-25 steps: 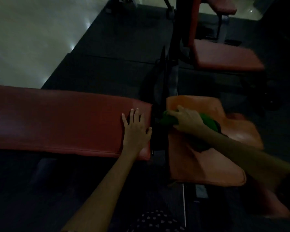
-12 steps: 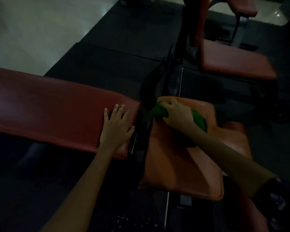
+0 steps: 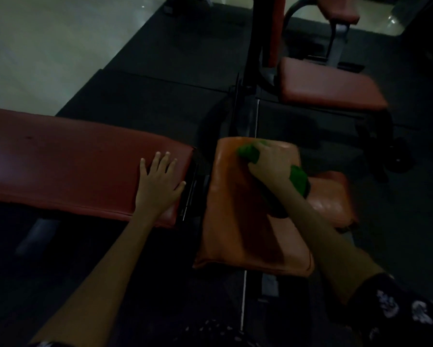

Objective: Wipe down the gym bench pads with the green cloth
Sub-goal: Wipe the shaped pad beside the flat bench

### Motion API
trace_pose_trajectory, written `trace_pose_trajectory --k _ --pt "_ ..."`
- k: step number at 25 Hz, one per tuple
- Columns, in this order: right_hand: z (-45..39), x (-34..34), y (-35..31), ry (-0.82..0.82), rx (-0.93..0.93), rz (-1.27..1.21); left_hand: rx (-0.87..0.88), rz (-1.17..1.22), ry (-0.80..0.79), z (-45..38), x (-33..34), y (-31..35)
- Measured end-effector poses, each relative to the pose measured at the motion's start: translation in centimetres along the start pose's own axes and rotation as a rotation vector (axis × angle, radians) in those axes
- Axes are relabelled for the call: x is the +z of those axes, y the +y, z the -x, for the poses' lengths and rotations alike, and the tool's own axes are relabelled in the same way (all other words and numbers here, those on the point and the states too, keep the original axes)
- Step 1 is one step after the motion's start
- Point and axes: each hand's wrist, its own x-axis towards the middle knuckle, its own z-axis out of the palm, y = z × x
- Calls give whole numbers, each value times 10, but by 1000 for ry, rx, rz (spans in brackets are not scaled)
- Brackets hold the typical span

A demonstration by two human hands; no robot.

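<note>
A long dark-red bench pad (image 3: 67,161) runs in from the left. My left hand (image 3: 160,184) rests flat on its right end, fingers spread. Across a dark gap lies the orange seat pad (image 3: 238,221). My right hand (image 3: 270,162) grips the bunched green cloth (image 3: 298,180) and presses it on the seat pad's far part; green shows ahead of the fingers and behind the wrist. A smaller orange pad (image 3: 333,199) adjoins on the right.
A second bench with a red seat (image 3: 328,88) and a black-and-red upright frame (image 3: 263,38) stands at the back right. Black rubber mats (image 3: 147,101) cover the floor around the benches, with pale tiled floor (image 3: 42,41) at the far left. The room is dim.
My right hand has slid the green cloth from the seat pad's near-left edge, by the gap, toward the pad's far middle. My left hand has stayed on the long pad's end.
</note>
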Motion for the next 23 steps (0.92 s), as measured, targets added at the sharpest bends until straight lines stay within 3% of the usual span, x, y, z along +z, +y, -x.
trace_pose_trajectory --k 3,6,9,12,15,17,19,21,23 --pt "60 -3 -41 -139 -159 54 17 8 -9 2 1 -3" --pt "115 -17 -37 -240 -399 100 41 11 -23 4 -2 -5" --pt "151 -26 5 -173 -614 103 43 -4 -40 4 -4 -3" --pt "132 -17 18 -79 -373 171 51 -27 -46 4 -6 -2" --pt "85 -5 -25 -40 -143 139 60 -28 -48 4 -6 -4" --pt "80 -1 -63 -90 -274 165 55 -18 -46 3 -6 -5" --pt "103 1 -82 -157 -547 215 53 1 -40 3 -4 -7" --pt "141 -3 -70 -223 -757 135 48 24 -32 4 -4 -8" --pt "156 -11 -34 -251 -827 74 49 20 -27 4 -4 -7"
